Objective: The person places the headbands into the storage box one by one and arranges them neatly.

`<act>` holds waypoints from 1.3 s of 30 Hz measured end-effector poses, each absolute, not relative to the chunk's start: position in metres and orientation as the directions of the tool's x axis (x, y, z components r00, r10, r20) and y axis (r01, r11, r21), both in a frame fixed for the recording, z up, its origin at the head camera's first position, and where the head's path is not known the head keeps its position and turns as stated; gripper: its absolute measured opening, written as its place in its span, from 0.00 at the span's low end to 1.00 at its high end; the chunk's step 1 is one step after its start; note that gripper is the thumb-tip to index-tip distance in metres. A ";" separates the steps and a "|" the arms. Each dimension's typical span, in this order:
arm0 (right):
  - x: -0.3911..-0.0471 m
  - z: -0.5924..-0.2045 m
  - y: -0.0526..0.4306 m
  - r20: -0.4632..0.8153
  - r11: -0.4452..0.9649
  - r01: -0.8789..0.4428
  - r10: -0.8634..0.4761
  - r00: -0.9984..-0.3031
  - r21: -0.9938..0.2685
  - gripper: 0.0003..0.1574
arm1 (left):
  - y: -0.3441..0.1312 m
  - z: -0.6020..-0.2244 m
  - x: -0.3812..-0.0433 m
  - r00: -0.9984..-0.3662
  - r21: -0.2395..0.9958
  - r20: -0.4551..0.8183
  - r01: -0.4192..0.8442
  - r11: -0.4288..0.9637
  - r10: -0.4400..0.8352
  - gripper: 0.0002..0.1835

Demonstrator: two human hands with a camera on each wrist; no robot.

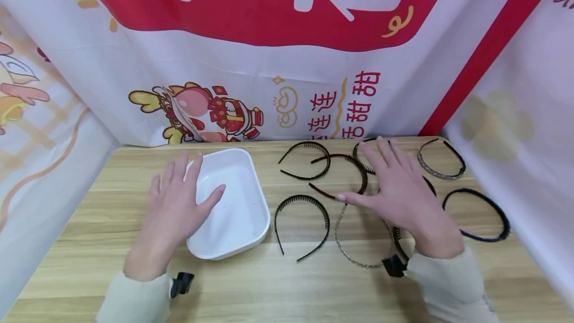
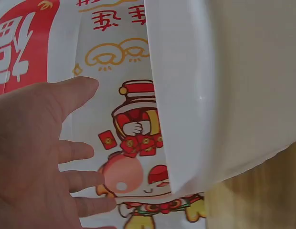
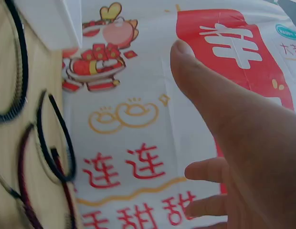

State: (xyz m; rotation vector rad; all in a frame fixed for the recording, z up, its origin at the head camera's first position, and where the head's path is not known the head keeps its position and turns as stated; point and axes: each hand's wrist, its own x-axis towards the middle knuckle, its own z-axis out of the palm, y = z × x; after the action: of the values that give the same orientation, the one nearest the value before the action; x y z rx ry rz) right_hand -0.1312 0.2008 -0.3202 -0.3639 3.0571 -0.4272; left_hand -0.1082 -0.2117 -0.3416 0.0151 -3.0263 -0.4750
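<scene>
Left hand [image 1: 175, 208] above left rim of tub [image 1: 235, 203], fingers spread and free. Right hand [image 1: 401, 191] likewise splayed, over headbands [image 1: 505, 224] scattered on surface [image 1: 278, 288], right of tub.

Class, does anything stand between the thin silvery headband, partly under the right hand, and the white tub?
Yes: on the table, a black toothed headband lies directly between the thin silvery headband and the white tub. Nothing else visible does.
</scene>
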 end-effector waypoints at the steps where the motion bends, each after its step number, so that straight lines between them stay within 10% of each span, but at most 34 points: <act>1: -0.131 -0.323 0.199 0.011 0.925 -0.238 -0.246 -0.969 -0.296 0.75 | -0.214 -0.345 -0.107 -0.998 0.346 0.063 0.004 0.938 -0.019 0.48; 13: -0.146 -0.379 0.160 -0.044 0.753 -0.166 -0.250 -0.967 -0.637 0.14 | -0.254 -0.370 -0.100 -0.985 0.681 -0.142 -0.168 0.713 -0.096 0.35; 39: -0.143 -0.399 0.143 -0.233 0.780 -0.008 -0.197 -0.952 -0.625 0.16 | -0.271 -0.383 -0.094 -0.943 0.844 -0.326 -0.321 0.429 -0.065 0.34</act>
State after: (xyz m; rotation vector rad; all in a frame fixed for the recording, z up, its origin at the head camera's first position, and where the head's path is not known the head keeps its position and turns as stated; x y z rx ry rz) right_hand -0.1427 0.1426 -0.3993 -0.1589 2.6868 -0.9417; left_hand -0.0939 -0.2708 -0.3827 0.3941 -2.8549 -1.7807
